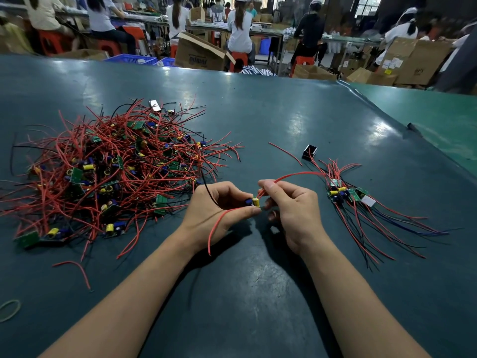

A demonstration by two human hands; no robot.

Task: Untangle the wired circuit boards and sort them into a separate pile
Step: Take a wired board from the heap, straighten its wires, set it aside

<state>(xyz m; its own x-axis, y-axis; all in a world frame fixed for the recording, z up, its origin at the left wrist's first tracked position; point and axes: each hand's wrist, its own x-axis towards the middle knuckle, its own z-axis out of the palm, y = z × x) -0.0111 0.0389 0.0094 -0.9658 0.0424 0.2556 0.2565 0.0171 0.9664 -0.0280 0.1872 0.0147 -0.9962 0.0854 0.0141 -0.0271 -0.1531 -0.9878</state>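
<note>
A big tangled heap of circuit boards [108, 166] with red and black wires covers the left of the dark green table. A small sorted pile of boards [347, 195] lies at the right, its wires trailing toward me. Between the two, just above the table, my left hand [219, 208] pinches one circuit board [254, 202] with a yellow and a blue capacitor. A black wire and a red wire run from it past that hand. My right hand [291, 210] pinches a red wire [291, 174] of the same board, and this wire arcs right toward the sorted pile.
A small black component [309, 151] and a loose red wire [285, 153] lie beyond the sorted pile. Another loose red wire [74, 271] and a green rubber band [9, 310] lie near left. Seated workers, cardboard boxes and red stools fill the background beyond the table's far edge.
</note>
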